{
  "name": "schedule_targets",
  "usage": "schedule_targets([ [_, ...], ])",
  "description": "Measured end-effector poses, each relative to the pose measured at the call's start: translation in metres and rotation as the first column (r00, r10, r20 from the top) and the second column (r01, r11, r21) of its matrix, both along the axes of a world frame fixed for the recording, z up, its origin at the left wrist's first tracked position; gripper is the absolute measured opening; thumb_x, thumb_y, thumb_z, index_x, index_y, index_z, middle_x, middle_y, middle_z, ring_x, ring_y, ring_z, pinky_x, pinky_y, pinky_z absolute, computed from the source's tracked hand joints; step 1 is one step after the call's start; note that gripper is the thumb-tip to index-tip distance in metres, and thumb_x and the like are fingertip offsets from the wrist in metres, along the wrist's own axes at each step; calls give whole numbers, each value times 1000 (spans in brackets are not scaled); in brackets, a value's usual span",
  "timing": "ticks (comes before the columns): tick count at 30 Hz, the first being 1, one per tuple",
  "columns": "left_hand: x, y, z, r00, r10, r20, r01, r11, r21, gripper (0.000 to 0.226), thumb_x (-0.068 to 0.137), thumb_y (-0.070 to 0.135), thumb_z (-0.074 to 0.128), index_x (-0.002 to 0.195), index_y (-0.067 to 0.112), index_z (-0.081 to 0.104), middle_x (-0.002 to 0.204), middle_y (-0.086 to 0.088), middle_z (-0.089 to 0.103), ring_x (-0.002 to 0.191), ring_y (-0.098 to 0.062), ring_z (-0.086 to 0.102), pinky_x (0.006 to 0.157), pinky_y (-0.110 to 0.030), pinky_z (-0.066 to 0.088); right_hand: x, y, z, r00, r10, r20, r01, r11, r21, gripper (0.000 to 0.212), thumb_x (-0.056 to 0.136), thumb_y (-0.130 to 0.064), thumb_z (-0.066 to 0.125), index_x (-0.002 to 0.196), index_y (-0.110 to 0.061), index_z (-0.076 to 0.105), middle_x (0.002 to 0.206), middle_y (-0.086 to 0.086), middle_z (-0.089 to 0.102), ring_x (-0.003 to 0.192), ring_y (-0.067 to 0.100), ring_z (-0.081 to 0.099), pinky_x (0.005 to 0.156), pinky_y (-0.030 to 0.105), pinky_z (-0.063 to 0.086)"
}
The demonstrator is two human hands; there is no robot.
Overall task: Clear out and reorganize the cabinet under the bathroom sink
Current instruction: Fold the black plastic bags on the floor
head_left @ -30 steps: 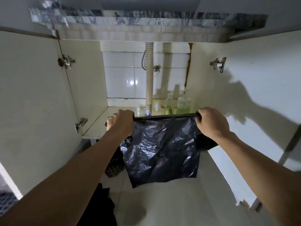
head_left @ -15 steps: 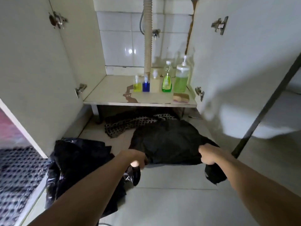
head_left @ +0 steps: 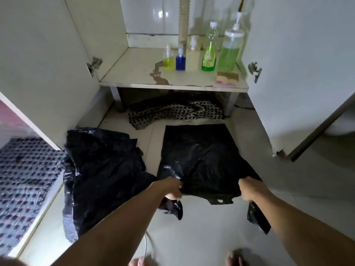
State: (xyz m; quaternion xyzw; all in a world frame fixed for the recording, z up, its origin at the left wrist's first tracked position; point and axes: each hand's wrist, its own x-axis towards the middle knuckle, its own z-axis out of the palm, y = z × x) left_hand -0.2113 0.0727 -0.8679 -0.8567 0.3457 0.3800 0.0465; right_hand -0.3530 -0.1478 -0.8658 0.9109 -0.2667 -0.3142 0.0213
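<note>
A black plastic bag (head_left: 201, 156) lies spread flat on the floor tiles in front of the open cabinet. My left hand (head_left: 172, 189) grips its near left corner and my right hand (head_left: 249, 190) grips its near right corner; the bag's handles hang below both hands. A second, crumpled black plastic bag (head_left: 101, 169) lies on the floor to the left. On the cabinet shelf (head_left: 134, 77) stand a yellow bottle (head_left: 168, 62), a blue bottle (head_left: 180, 62), a pale bottle (head_left: 193, 54), a clear bottle with green liquid (head_left: 210, 52) and a large green pump bottle (head_left: 229, 52).
A checked cloth (head_left: 176, 112) lies bunched on the floor under the shelf. A sponge (head_left: 227, 78) sits at the shelf's front right. Both cabinet doors (head_left: 38, 64) stand open to either side. A patterned mat (head_left: 25, 185) is at the far left. A drain pipe (head_left: 183, 18) runs down behind the bottles.
The black bag, held up in front of the cabinet a second ago, has been lowered and laid flat on the floor. My view has tilted down.
</note>
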Motion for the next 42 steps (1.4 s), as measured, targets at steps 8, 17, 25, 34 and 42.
schedule_targets([
  [8,26,3,57,998,-57,36,58,998,-18,63,91,53,51,138,10,47,142,-10,48,127,-29,46,101,-36,39,56,21,45,989,-144,-17,140,922,360,43,67,-29,80,105,-14,67,109,9,68,102,24,65,84,29,52],
  [17,125,86,210,868,252,427,-130,947,-294,51,92,42,55,131,8,54,133,-10,55,121,-27,51,97,-33,44,185,182,136,833,-198,517,-268,674,689,22,81,-21,67,87,0,68,98,19,71,84,26,65,83,37,52],
  [25,130,211,162,826,402,396,-436,900,-4,51,86,36,66,124,2,58,123,-14,61,112,-29,59,85,-29,51,191,285,83,908,62,414,-319,741,590,53,83,-51,60,55,-17,30,54,-2,34,46,16,36,47,27,27],
  [34,129,233,137,782,621,50,-619,783,-60,39,96,20,53,133,11,47,129,-9,55,110,-24,61,85,-48,55,192,354,65,850,171,498,-403,821,404,78,74,-73,53,115,-7,60,121,15,61,113,33,58,93,38,46],
  [42,122,226,145,816,576,-47,-575,801,-167,56,96,1,45,147,19,32,147,-9,41,123,-28,53,96,-45,50,202,333,65,909,103,405,-305,825,476,11,84,-13,47,72,-12,48,98,14,62,86,29,59,71,27,48],
])
